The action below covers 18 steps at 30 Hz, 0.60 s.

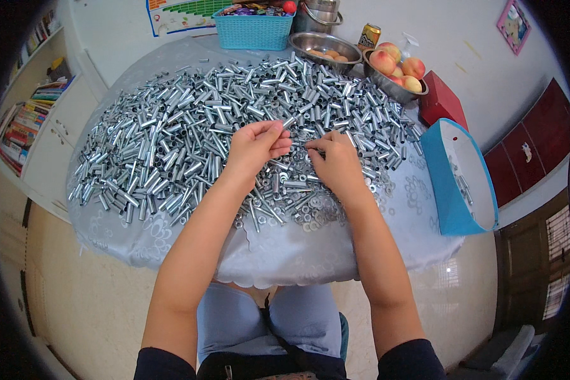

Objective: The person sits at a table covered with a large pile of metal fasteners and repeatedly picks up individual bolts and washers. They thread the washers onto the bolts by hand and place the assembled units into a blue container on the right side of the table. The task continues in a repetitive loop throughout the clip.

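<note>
Metal sleeves (152, 152), silvery and too many to count, cover much of one cloth-topped table (285, 256), heaped from left of center to right of center in the frame. At far left stands one bookshelf (28, 130) with rows of books, more than can be tallied. One colored chart (183, 19) hangs at the top, left of center, beside one blue woven basket (253, 39) filled to the rim. Mid-frame, one left hand (256, 144) works above the heap, thumb and fingers pinched narrowly on one slim metal piece (289, 121). Just below center lie dozens of mixed nuts, washers and bolts (307, 209), too jumbled to count exactly. One steel pot (316, 24) and one steel bowl (296, 42) holding at least three rounded brown items sit at top center. Right of center, one right hand (339, 161) reaches down to the small hardware, its fingers curled close together; whether they hold anything cannot be told. To the upper right come one can (369, 37), a second bowl (392, 90) with at least five peaches (382, 61), and one red box (443, 101). One blue bin (438, 183), several metal pieces inside, stands at the table's right edge. One pink-framed picture (513, 25) hangs at upper right.
</note>
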Tool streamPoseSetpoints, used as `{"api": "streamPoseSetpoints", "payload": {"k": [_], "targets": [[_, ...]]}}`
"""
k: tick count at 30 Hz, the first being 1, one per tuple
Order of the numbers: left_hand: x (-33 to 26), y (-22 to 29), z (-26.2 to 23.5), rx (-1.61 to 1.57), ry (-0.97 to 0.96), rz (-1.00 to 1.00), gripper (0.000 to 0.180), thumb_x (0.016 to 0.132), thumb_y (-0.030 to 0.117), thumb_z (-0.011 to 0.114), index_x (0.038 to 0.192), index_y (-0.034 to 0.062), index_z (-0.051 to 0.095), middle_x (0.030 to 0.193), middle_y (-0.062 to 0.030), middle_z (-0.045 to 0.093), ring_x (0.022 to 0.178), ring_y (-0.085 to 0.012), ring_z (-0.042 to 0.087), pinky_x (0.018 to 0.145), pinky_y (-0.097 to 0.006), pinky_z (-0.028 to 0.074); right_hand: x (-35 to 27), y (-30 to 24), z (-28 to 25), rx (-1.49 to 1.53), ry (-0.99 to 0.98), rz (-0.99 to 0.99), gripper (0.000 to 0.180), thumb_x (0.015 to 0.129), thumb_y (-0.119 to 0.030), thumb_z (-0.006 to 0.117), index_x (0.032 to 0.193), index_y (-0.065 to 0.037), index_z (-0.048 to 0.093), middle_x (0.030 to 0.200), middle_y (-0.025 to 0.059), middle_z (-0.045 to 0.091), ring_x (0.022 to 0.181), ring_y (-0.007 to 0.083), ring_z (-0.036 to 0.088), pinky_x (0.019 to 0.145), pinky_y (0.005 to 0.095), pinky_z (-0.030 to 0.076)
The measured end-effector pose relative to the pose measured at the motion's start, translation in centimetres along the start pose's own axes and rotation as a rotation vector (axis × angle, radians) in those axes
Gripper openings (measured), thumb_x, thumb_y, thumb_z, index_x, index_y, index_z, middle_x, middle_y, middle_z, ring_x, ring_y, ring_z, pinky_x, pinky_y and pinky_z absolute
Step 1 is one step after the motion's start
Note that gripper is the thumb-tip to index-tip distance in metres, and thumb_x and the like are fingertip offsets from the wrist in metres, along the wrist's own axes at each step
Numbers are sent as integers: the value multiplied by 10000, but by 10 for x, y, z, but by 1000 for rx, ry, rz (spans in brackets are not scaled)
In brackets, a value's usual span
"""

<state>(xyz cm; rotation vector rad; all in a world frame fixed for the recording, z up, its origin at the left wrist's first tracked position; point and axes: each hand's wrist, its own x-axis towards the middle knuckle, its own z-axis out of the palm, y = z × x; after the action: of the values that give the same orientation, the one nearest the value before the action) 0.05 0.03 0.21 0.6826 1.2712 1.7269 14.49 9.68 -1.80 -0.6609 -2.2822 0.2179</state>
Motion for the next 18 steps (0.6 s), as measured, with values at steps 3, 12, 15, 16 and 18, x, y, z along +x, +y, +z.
{"api": "streamPoseSetpoints", "payload": {"k": [3,12,15,16,18], "targets": [[1,-2,-1,3,-10,-2,233,872,169,512,1001,-22,548,871,-69,602,729,-103,589,681,-231,513,-2,-3,3,-88,-46,16,122,687,-80,600,779,-95,679,809,70,553,790,254,524,687,359,425],[0,-3,-2,21,-43,8,255,873,176,509,1026,-26,537,877,-71,599,745,-109,589,699,-242,510,-3,-8,4,-239,-81,64,196,686,-110,627,878,-105,664,850,81,549,820,247,525,709,361,428],[1,-4,-2,22,-54,5,262,874,177,506,1036,-28,534,883,-74,598,746,-113,590,701,-245,511,-1,-5,1,-186,-120,84,186,681,-131,645,865,-116,666,863,76,545,820,247,523,713,359,426],[0,-3,-1,24,-52,-1,264,873,178,508,1037,-28,534,884,-74,598,746,-112,589,700,-245,511,-1,-4,1,-174,-111,66,185,678,-132,650,862,-118,666,859,76,546,821,247,523,711,358,428],[-1,-2,0,29,-49,-12,267,871,180,513,1037,-28,534,885,-75,598,746,-111,588,700,-245,510,-1,-3,1,-149,-92,33,185,672,-135,660,857,-122,666,851,74,547,822,247,522,709,356,431]]}}
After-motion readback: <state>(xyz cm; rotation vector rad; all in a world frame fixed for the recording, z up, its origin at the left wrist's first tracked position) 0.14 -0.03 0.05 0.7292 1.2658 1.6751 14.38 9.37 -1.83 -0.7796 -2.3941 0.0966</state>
